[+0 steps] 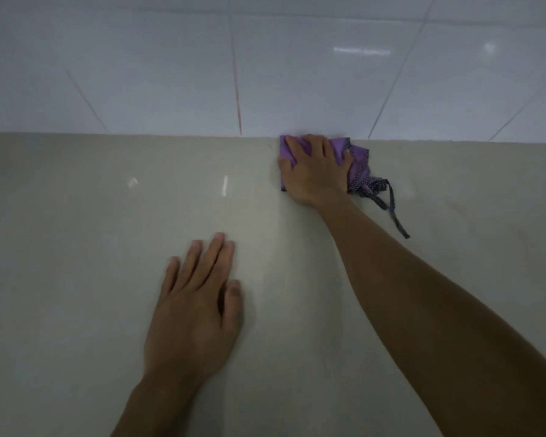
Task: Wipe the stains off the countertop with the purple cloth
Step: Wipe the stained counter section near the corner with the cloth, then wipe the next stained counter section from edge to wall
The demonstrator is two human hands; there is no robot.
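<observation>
My right hand [316,171] presses flat on the purple cloth [358,162] at the back of the beige countertop [76,247], right where it meets the wall. The cloth is bunched under the palm, and a dark patterned edge strip trails out to the right. My left hand [196,307] lies flat on the countertop nearer to me, fingers together and holding nothing. I cannot make out any distinct stains on the glossy surface.
A white tiled wall [171,74] rises straight behind the countertop, with thin grout lines. The countertop runs wide to the left and right of both hands.
</observation>
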